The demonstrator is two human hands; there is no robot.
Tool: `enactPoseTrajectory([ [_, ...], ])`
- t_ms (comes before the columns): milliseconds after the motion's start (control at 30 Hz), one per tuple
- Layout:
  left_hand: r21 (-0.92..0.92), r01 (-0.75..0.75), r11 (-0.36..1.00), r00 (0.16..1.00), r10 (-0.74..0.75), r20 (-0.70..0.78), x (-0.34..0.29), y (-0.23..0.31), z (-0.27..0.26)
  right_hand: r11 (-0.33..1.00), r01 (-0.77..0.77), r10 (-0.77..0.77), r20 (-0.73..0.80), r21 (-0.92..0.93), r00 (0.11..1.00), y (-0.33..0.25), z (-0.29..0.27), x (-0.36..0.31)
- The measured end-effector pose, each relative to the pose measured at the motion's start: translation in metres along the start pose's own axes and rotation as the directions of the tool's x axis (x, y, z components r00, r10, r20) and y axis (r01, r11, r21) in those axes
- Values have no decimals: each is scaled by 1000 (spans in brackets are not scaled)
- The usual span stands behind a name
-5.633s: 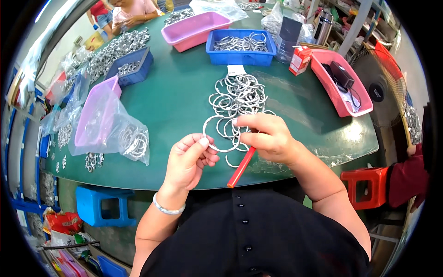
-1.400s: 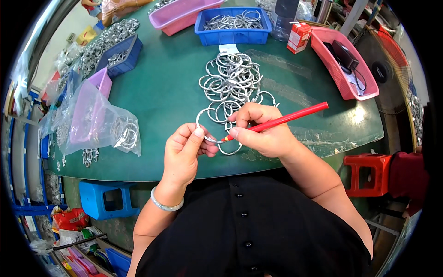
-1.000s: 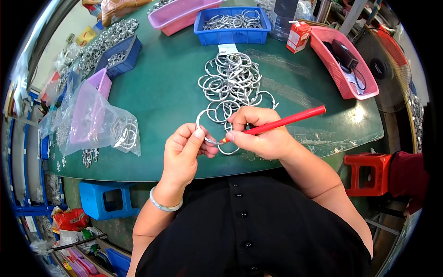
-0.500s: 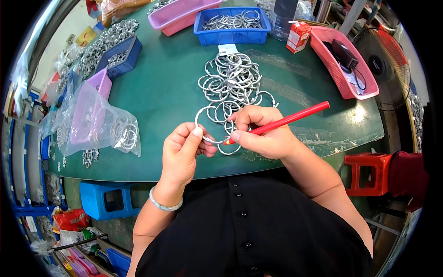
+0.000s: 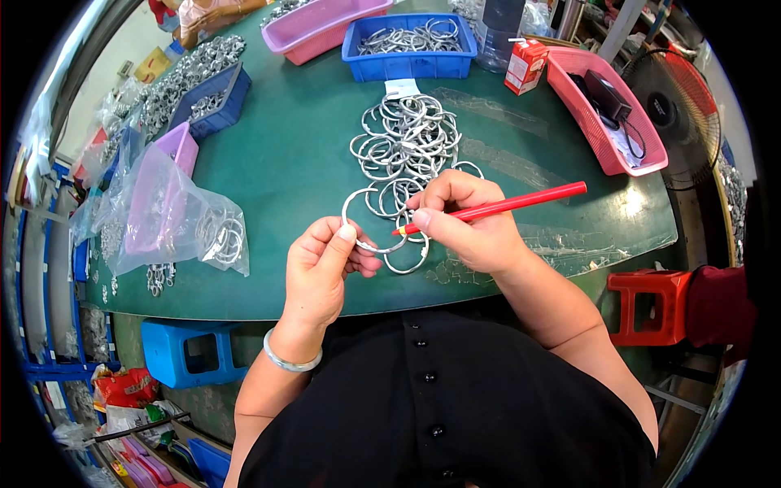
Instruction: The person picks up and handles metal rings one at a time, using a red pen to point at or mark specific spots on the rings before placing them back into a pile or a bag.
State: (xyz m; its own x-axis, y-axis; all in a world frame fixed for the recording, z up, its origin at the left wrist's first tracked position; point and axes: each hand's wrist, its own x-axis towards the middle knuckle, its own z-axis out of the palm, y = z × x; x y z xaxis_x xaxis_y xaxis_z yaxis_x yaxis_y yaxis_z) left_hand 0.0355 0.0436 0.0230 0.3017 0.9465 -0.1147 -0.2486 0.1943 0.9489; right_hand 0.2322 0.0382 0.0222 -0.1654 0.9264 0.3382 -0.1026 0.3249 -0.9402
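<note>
My left hand pinches a silver open bangle between thumb and fingers, near the table's front edge. In my right hand is a slim red pen-like stick with a yellow tip, its shaft slanting up to the right. The tip is close to the right side of the bangle; I cannot tell if it touches. Just beyond my hands lies a heap of silver bangles, with one loose bangle at its near end, beside the held one.
A blue bin of bangles and a pink bin stand at the far side. On the right are a pink basket, a red carton and a fan. A clear plastic bag lies left. Another person's hand shows far left.
My right hand has shifted slightly up and away from the bangle, with the red stick's tip lifted off its lower edge. The left hand holds nearly still.
</note>
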Motion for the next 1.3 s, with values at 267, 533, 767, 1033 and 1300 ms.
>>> enactPoseTrajectory([
  [267, -105, 34, 994, 999, -36, -17, 1, 2, -2, 995, 60, -51, -107, 80, 993, 7, -4, -1],
  [533, -247, 88, 965, 995, -94, -14, 0, 3, 0, 942, -257, 277, -65, 217, 959, 12, 9, -4],
  [767, -254, 85, 963, 996, -91, -12, -2, 3, 1, 918, -233, 264, -58, 321, 963, 13, 13, -4],
  [1033, -55, -78, 995, 996, 76, -35, -5, -6, 2, 953, -24, 70, -145, 301, 987, 12, 13, -6],
  [1300, 70, -242, 968, 970, 244, -21, -4, -21, -8, 926, 346, -360, -75, -153, 930, -4, 19, -7],
])
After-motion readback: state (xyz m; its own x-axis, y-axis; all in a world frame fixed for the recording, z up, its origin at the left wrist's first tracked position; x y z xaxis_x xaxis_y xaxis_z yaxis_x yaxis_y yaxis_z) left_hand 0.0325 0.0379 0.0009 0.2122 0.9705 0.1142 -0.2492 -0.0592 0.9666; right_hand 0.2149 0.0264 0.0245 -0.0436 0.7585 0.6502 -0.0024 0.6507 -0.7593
